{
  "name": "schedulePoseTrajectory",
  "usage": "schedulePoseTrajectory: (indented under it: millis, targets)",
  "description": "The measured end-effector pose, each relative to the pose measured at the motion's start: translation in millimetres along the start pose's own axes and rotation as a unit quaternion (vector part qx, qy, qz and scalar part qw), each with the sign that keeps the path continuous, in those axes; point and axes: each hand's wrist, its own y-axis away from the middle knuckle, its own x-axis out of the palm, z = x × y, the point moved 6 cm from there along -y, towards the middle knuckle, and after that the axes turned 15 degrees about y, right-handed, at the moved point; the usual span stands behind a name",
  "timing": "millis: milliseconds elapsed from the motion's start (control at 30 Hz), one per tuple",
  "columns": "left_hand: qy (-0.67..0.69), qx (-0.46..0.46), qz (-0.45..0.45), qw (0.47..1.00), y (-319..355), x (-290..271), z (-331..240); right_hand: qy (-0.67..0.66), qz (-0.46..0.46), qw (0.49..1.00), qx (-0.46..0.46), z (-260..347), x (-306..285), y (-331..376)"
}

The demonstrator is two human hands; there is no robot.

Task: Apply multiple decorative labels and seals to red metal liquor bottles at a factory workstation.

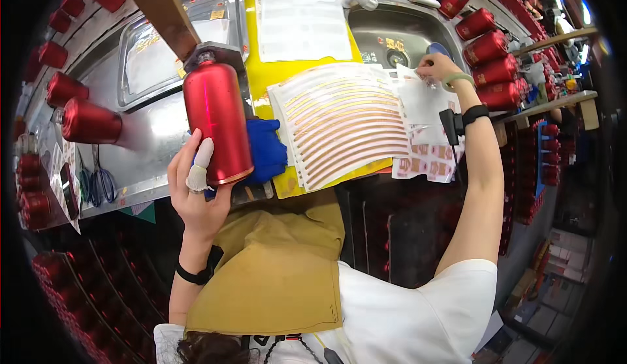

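A shiny red metal bottle (219, 116) lies with its neck end against a wooden block and its base toward me. My left hand (199, 184) grips its lower left side, with a white cover on one finger. A blue cloth (266, 152) is bunched beside the bottle. To the right lie sheets of curved gold strips (349, 129). My right hand (439, 69) is closed, fingertips pinched at the upper edge of a whitish translucent sheet (421, 103). What the fingertips hold, if anything, is too small to make out. Underneath is a sheet with reddish-gold labels (428, 161).
A steel sink basin (366, 28) is at the back right, a metal tray (130, 96) at the back left. More red bottles (91, 121) stand left and on the right racks (496, 69). Scissors (103, 184) hang at the left edge. A wooden post (157, 8) rises behind the bottle.
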Motion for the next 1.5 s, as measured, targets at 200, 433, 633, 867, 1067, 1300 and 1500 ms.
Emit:
schedulePoseTrajectory:
  millis: [200,433,633,867,1067,1300,1500]
  targets:
    - [0.081,-0.064,-0.054,0.993,3.8,-4.1,9.7,0.079,-0.112,0.990,0.014,60.6,23.0,-47.8]
    - [0.127,-0.072,-0.051,0.988,5.8,-5.1,26.8,0.004,-0.344,0.935,-0.083,170.3,-38.2,7.6]
    - [0.156,-0.072,-0.048,0.984,11.0,-2.8,34.6,-0.242,-0.244,0.898,-0.274,346.6,-37.6,124.6]
    - [0.278,-0.140,-0.005,0.950,-3.2,-10.6,37.3,-0.368,-0.133,0.875,-0.285,409.2,-6.8,144.3]
    - [0.437,-0.274,-0.094,0.852,-23.7,7.4,60.7,-0.361,-0.164,0.884,-0.246,412.1,6.1,137.6]
    - [0.505,-0.341,-0.018,0.793,-40.8,11.5,49.2,-0.400,-0.246,0.858,-0.209,403.9,2.9,124.1]
    - [0.471,-0.310,-0.032,0.825,-38.0,18.8,55.5,-0.506,-0.152,0.827,-0.193,414.9,24.9,111.8]
